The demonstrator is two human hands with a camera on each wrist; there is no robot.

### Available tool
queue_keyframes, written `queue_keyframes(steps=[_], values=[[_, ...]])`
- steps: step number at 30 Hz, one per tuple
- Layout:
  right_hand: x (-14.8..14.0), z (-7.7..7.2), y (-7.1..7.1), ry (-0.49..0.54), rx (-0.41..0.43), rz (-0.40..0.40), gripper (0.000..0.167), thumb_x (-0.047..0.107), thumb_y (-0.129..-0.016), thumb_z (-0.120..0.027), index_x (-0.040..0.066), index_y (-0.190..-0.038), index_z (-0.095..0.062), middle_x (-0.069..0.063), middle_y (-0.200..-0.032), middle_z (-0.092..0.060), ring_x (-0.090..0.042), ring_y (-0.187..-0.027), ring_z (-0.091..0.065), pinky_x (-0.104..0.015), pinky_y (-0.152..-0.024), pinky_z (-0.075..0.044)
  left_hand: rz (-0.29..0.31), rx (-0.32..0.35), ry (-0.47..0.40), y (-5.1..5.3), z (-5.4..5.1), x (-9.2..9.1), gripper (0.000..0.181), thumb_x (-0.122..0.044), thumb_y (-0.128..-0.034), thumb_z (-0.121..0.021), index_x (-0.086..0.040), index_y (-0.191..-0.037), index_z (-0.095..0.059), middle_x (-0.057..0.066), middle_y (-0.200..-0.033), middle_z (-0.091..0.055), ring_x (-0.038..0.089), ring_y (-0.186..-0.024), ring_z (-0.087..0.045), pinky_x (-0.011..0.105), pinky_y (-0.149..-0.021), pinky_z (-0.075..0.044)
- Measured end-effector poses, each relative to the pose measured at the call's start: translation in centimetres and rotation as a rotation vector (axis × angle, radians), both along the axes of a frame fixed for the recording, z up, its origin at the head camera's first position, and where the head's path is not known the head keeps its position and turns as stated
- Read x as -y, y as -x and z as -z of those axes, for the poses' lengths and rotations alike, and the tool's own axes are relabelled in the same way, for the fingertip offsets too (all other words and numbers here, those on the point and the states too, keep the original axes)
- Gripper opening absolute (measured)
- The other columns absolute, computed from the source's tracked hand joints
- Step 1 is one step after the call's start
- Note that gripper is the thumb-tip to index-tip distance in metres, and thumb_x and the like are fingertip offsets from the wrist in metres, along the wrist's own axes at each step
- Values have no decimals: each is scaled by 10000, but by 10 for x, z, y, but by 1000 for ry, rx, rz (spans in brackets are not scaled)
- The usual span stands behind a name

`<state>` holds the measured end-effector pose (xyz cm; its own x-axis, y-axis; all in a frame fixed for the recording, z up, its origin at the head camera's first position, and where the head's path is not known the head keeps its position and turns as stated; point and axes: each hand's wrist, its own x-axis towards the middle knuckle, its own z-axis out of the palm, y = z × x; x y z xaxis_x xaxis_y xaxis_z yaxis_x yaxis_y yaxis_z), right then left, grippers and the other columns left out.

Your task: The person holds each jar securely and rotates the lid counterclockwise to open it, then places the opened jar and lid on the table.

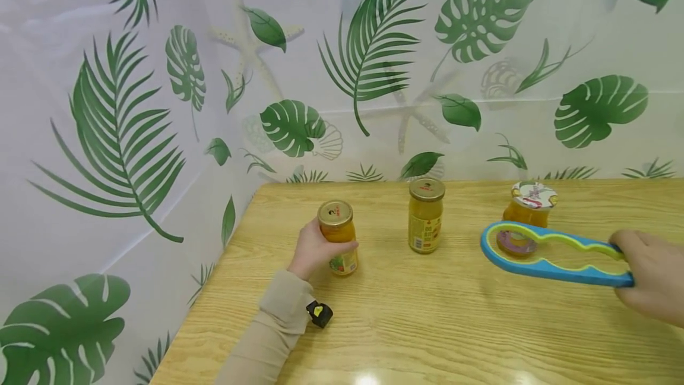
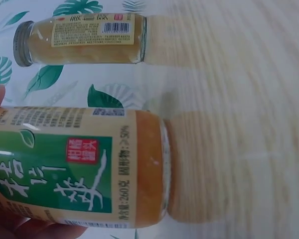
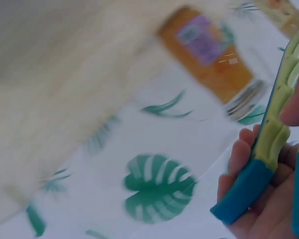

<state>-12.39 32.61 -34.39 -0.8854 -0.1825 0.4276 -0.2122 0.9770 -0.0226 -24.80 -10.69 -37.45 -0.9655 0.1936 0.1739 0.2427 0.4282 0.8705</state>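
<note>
In the head view my left hand (image 1: 314, 252) grips a jar of orange fruit (image 1: 342, 233) with a gold lid, upright on the wooden table. Its green and cream label (image 2: 55, 169) faces the left wrist camera. My right hand (image 1: 654, 275) holds the end of a blue jar opener (image 1: 556, 275) with a wavy yellow-green inner edge. The opener is in the air, well to the right of the gripped jar. In the right wrist view, fingers (image 3: 239, 154) curl round its handle.
A second gold-lidded jar (image 1: 426, 224) of yellow contents stands in the middle. Farther right, a jar with a patterned white lid (image 1: 526, 210) is partly behind the opener. A leaf-print sheet (image 1: 374, 76) hangs along the back and left of the table (image 1: 417, 319).
</note>
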Motion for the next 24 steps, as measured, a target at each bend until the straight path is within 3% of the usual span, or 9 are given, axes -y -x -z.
queue_keyframes(steps=[4, 9, 14, 18, 21, 24], values=[[40, -29, 14, -7, 89, -46, 414, 33, -556, -668, -79, -891, -453, -62, -654, -431, -183, -534, -365, -302, -452, -322, 10, -24, 0, -4, -3, -4, 522, -188, -647, -782, -62, -1086, -530, 66, -1007, -594, 200, -887, -576, 338, -769, -468], [85, -48, 23, 51, 60, -93, 366, 121, -609, -698, -15, -874, -485, -20, -676, -462, -174, -550, -412, -309, -465, -349, 54, -38, -21, -14, -9, -13, 531, -199, -647, -786, -48, -1089, -532, 74, -1014, -594, 206, -896, -576, 334, -767, -471], [121, -54, 29, 163, 87, -137, 342, 57, -626, -657, -40, -922, -516, -103, -797, -528, -225, -647, -473, -354, -538, -405, 83, -47, -37, -25, -13, -23, 530, -194, -631, -799, -50, -1072, -545, 58, -995, -603, 186, -881, -580, 307, -755, -472], [146, -54, 32, 225, 83, -174, 414, 37, -621, -637, -70, -1007, -530, -180, -934, -549, -268, -723, -512, -392, -590, -438, 116, -36, -35, -32, -14, -30, 531, -206, -630, -802, -68, -1073, -544, 32, -990, -601, 164, -876, -577, 298, -751, -472], [162, -54, 33, 251, 75, -195, 401, 41, -626, -631, -51, -1008, -549, -156, -926, -557, -250, -711, -514, -376, -588, -437, 147, -26, -42, -36, -14, -35, 523, -207, -629, -804, -88, -1069, -548, 11, -984, -600, 145, -875, -570, 295, -758, -466], [176, -52, 34, 261, 64, -206, 389, 49, -619, -640, -29, -994, -568, -113, -891, -558, -228, -709, -503, -347, -577, -417, 190, -70, -50, -39, -14, -39, 530, -184, -625, -806, -108, -1079, -543, -5, -984, -597, 125, -878, -559, 278, -767, -459]])
